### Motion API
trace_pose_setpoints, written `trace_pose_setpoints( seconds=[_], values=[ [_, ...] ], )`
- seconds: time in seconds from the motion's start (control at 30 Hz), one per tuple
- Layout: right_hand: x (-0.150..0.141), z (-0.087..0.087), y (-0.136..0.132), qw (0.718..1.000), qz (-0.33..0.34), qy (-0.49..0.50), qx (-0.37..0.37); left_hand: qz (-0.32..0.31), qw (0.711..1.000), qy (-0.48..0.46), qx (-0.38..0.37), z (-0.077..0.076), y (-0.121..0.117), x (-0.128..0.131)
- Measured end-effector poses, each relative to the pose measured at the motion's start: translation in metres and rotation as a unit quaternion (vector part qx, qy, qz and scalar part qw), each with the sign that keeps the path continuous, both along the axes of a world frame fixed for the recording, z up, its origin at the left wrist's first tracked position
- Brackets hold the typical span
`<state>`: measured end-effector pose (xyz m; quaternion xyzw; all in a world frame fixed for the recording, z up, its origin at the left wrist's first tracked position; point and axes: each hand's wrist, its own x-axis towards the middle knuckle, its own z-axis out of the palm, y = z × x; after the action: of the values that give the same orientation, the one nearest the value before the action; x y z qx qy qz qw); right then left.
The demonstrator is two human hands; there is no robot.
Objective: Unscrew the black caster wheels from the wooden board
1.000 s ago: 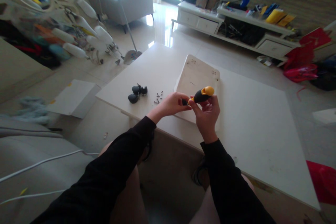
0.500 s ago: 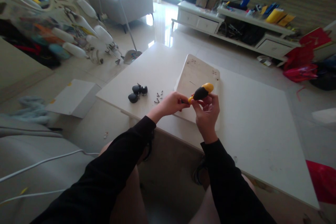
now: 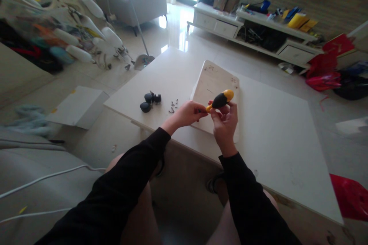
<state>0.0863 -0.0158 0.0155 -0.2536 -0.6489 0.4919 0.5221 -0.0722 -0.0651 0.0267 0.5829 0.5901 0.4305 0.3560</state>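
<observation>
My right hand point(image 3: 225, 124) grips a screwdriver point(image 3: 220, 100) with a black and yellow handle, held tilted above a white board point(image 3: 214, 80) that lies on the table. My left hand point(image 3: 188, 113) pinches at the screwdriver's tip end, its fingers closed; what they hold there is hidden. Black caster wheels point(image 3: 149, 101) and several small screws point(image 3: 173, 106) lie on the white table point(image 3: 276, 134) to the left of my hands.
A white box point(image 3: 79, 107) sits on the floor left of the table. A mop point(image 3: 138, 23) and a grey ottoman point(image 3: 132, 2) stand behind. A white TV cabinet point(image 3: 258, 32) with clutter runs along the far wall. Red bags point(image 3: 324, 72) lie at right.
The screwdriver handle has tilted slightly and dropped a little in my right hand. The view has shifted a little to the right. Both hands stay together over the board.
</observation>
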Motion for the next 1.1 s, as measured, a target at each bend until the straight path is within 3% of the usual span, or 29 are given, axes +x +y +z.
trace_pose_setpoints(
  seconds=[0.2,0.43,0.67,0.9,1.0,1.1],
  values=[
    [-0.0025,-0.0003,0.0007,0.999,-0.031,0.007,-0.009,0.063,0.996,0.047,0.046,0.0028,0.0025,0.0016],
    [0.0040,0.0002,-0.0021,1.000,-0.014,-0.004,-0.006,-0.005,1.000,0.019,0.002,0.0029,0.0023,-0.0041],
    [-0.0004,-0.0001,-0.0012,0.999,-0.030,0.015,-0.015,0.060,0.998,0.027,0.021,0.0035,0.0038,0.0031],
    [0.0028,-0.0006,-0.0036,1.000,-0.005,0.016,-0.008,-0.003,1.000,0.023,-0.007,0.0010,0.0019,-0.0024],
    [0.0023,-0.0003,-0.0039,1.000,0.007,0.019,-0.015,0.026,0.999,0.033,0.010,0.0018,0.0022,-0.0003],
    [0.0018,0.0045,-0.0053,0.999,-0.021,0.029,-0.014,0.052,0.998,0.032,0.023,0.0022,0.0034,0.0022]
  ],
)
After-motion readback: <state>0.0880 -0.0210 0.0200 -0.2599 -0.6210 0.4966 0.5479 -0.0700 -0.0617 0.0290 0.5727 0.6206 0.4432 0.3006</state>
